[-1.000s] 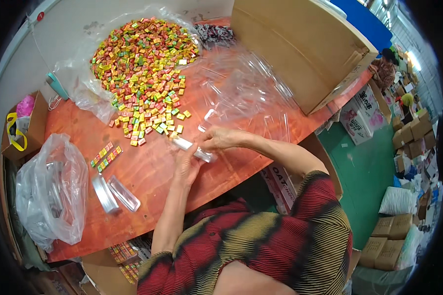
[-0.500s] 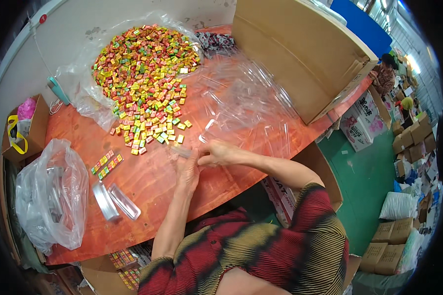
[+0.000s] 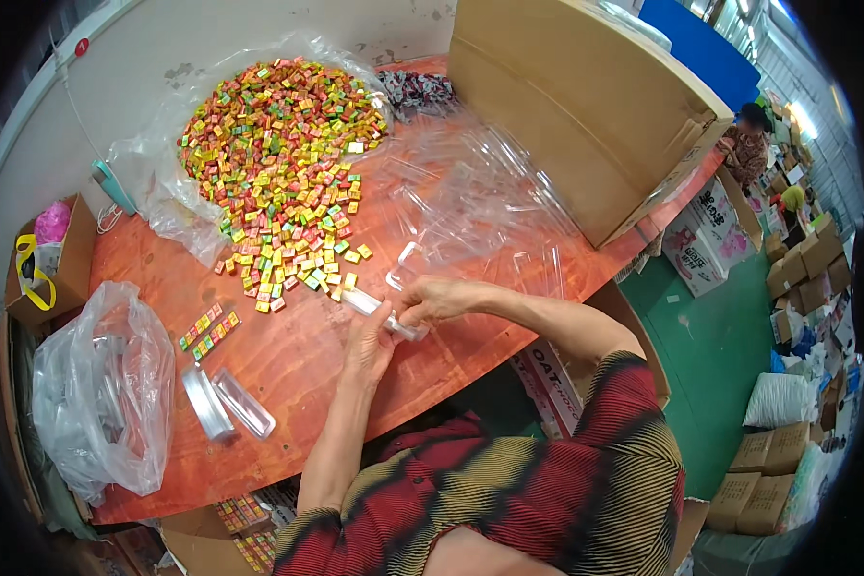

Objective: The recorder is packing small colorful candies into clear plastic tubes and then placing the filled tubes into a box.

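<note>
Between both hands is a narrow clear plastic tray [image 3: 362, 301], slanting over the table just in front of the candy pile. My left hand [image 3: 369, 348] grips it from the near side, thumb along its edge. My right hand [image 3: 439, 300] has its bent fingers closed on the tray's right part; the fingertips are partly hidden. Beyond them spreads a large heap of small wrapped candies [image 3: 283, 144] in yellow, red and green. Two short rows of candies [image 3: 211, 331] lie side by side at the left. Nearer to me are a stack of clear trays [image 3: 206, 403] and a single tray [image 3: 245, 403].
Many clear plastic covers [image 3: 480, 192] lie loose at the right, before a big cardboard carton [image 3: 576, 106]. A plastic bag of trays [image 3: 106, 394] sits at the left edge, near a small box [image 3: 62, 259]. Another person [image 3: 747, 144] is far right.
The clear tray has come further into view, tilted between my hands and reaching to the right. My right hand has shifted slightly right and down along it.
</note>
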The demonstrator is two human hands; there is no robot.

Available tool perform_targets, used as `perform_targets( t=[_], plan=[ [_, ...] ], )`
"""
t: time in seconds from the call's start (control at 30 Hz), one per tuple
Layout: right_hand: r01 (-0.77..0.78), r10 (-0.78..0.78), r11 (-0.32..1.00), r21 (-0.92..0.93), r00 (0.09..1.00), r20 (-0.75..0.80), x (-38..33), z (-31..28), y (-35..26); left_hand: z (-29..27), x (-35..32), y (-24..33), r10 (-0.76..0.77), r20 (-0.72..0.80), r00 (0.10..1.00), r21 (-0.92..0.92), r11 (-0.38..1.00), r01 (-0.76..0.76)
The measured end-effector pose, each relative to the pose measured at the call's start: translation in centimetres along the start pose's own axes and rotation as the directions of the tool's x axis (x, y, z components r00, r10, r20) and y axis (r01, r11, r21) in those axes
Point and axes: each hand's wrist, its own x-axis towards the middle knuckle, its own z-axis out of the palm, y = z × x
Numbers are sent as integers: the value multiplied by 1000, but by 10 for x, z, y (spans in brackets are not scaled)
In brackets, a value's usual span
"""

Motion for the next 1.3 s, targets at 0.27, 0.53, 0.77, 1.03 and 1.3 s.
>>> perform_targets(
  t=[0.27, 0.53, 0.77, 1.03, 1.3],
  plan=[
    [-11, 22, 964, 266, 999, -39, 5, 7, 1, -1, 2, 6, 109, 27, 994, 122, 986, -112],
    [-111, 106, 984, 140, 993, 48, 13, -10, 4, 2, 4, 8, 76, 1, 997, -10, 997, -76],
    [-75, -254, 765, -639, 877, -407, 10, -44, -17, 15, 12, 21, 51, 14, 999, -41, 998, -51],
    [150, -202, 952, -268, 963, -178, 11, -17, -27, 12, 13, 22, 177, 47, 983, 51, 983, -179],
    [-62, 65, 985, 164, 998, -19, 12, -15, -14, 13, -2, 25, 104, 97, 990, 16, 994, -106]
  ],
)
